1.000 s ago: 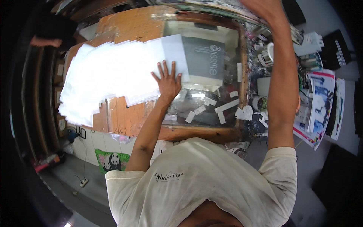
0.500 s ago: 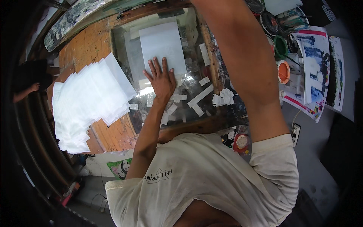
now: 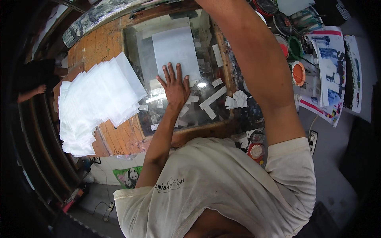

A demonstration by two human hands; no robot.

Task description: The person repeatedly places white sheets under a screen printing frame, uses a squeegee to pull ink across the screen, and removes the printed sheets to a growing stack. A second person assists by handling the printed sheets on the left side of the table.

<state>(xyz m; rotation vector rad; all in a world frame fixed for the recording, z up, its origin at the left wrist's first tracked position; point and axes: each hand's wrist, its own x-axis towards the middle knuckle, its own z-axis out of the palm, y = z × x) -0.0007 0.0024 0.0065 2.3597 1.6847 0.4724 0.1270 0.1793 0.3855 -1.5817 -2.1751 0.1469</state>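
Note:
My left hand (image 3: 175,88) lies flat with fingers spread, its fingertips over the near end of a white sheet of paper (image 3: 174,45). The sheet rests on a glass panel (image 3: 192,121) set in a wooden frame, with pale tape strips (image 3: 213,98) stuck on it. To the left, a fanned stack of white translucent sheets (image 3: 97,95) covers part of the wooden tabletop (image 3: 95,47). My right arm (image 3: 258,67) stretches up past the top edge of the view, so that hand is out of sight.
A paint-spattered board (image 3: 81,29) runs along the far left side. Paint pots, one orange (image 3: 298,73) and one green (image 3: 295,47), stand at right beside paint-smeared printed sheets (image 3: 331,71). Crumpled white paper (image 3: 237,100) lies near the frame. Another person's hand (image 3: 40,89) shows far left.
The whole view has shifted slightly, moving the table a little to the right in it. My left hand stays on the white sheet, and my right arm is still raised.

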